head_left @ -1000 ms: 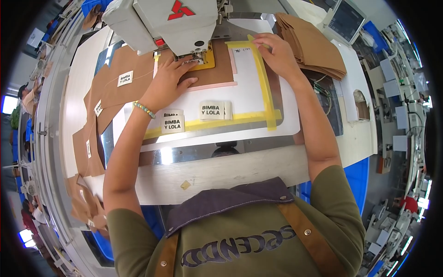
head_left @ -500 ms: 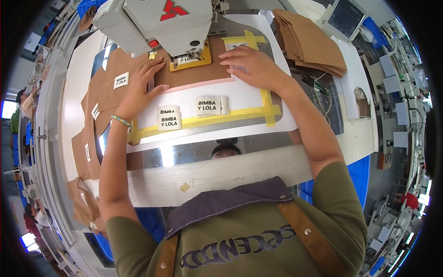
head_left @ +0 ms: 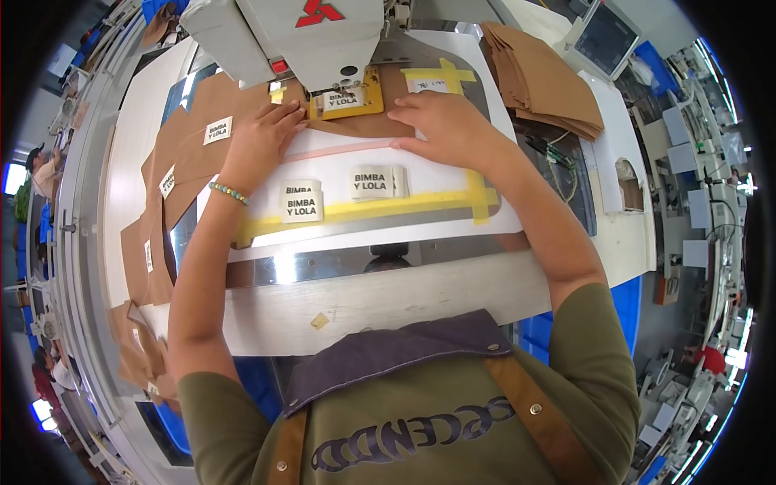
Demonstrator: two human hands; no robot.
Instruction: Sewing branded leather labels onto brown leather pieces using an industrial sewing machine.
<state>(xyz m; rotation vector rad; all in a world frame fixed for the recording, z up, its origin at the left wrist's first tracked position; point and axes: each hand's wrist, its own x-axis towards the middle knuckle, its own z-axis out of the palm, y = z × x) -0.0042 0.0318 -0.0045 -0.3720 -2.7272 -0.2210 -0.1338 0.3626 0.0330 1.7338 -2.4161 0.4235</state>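
Observation:
A brown panel [head_left: 356, 128] lies under the sewing machine head [head_left: 315, 40], its front edge bowed and away from the pink line [head_left: 339, 149]. A yellow frame [head_left: 373, 95] sits on it around a white label [head_left: 343, 99]. My left hand [head_left: 263, 141] has its fingers bent over the panel's left front corner. My right hand [head_left: 444, 129] grips the right front corner, the edge running in between its fingers and thumb. Small piles of white labels [head_left: 370, 183] [head_left: 302, 206] rest on the white sheet nearer to me.
Brown pieces with labels [head_left: 190, 133] overlap along the left side. A thick stack of brown panels [head_left: 537, 81] stands at the back right, beside a screen [head_left: 605, 36]. Yellow tape [head_left: 388, 200] borders the white sheet. Cables [head_left: 562, 158] lie right of my forearm.
The panel's front edge has come off the pink line, moving away from me and bowing. My left hand has curled its fingers in at the corner; the right has closed on the other.

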